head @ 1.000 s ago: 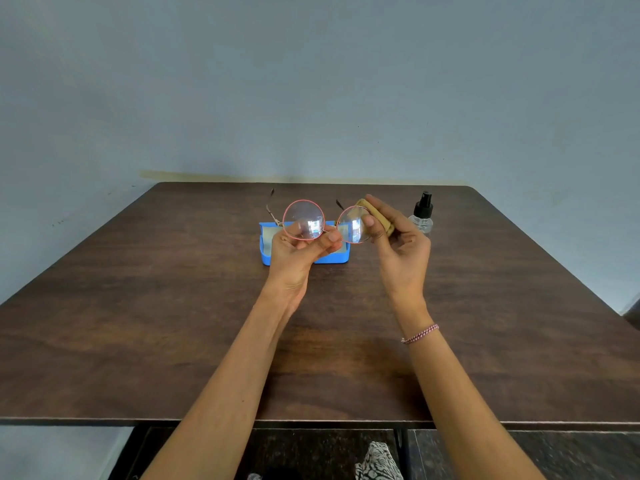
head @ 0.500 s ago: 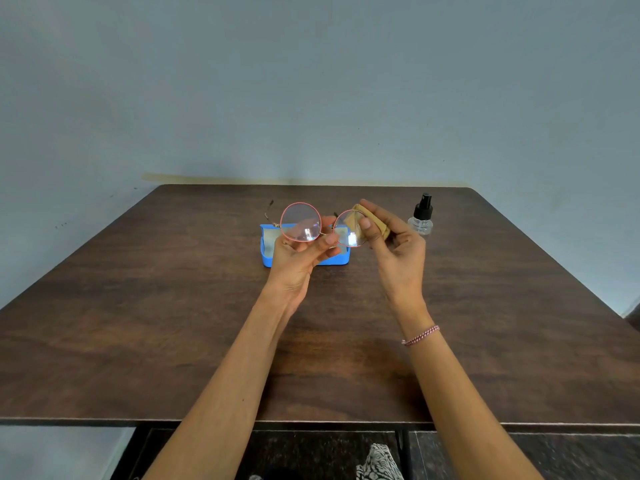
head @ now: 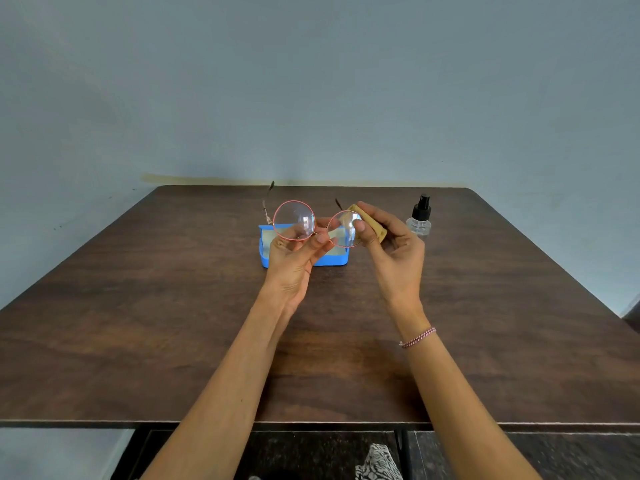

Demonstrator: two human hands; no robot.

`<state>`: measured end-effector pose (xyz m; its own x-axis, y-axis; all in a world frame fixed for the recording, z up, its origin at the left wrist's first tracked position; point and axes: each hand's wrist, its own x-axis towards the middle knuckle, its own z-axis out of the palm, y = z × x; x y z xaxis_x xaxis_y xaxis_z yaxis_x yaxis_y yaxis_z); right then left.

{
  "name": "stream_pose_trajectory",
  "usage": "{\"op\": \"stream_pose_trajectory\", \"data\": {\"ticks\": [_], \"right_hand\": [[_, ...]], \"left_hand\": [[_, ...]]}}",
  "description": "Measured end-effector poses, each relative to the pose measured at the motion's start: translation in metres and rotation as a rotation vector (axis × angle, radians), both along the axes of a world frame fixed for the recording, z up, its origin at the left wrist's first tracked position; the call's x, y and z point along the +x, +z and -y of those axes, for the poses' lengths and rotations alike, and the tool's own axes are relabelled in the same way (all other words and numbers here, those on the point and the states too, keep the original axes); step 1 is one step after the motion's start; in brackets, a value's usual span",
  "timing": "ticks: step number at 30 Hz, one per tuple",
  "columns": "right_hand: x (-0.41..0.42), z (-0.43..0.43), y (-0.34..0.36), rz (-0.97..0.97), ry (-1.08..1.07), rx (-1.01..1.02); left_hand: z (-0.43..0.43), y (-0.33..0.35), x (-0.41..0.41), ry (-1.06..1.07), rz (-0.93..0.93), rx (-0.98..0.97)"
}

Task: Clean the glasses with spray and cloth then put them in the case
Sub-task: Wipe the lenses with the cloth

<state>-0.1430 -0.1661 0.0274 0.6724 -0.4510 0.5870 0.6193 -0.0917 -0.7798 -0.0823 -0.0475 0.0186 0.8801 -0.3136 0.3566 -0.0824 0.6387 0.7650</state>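
Plain room: dark wooden table [head: 138, 341] against bare blue-grey wall [head: 311, 81].

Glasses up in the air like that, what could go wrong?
1. Only the left hand holds the glasses, near the middle. Hard rubbing with the cloth in the right hand might bend the thin frame or make them slip onto the table.
2. The left fingertips sit by a lens and may smudge it.
3. The spray bottle stands close to the right hand and could get knocked over.

Pink beaded bracelet [head: 417, 337] near right hand [head: 398, 261]
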Motion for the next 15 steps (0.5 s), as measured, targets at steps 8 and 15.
{"op": "stream_pose_trajectory", "data": {"ticks": [8, 15], "right_hand": [[-0.007, -0.001, -0.003, -0.033, -0.081, 0.013], [-0.022, 0.002, -0.006, -0.062, -0.105, -0.014]], "left_hand": [[0.005, 0.002, -0.013, 0.082, -0.087, 0.05], [0.009, -0.007, -0.034, 0.056, -0.084, 0.014]]}}
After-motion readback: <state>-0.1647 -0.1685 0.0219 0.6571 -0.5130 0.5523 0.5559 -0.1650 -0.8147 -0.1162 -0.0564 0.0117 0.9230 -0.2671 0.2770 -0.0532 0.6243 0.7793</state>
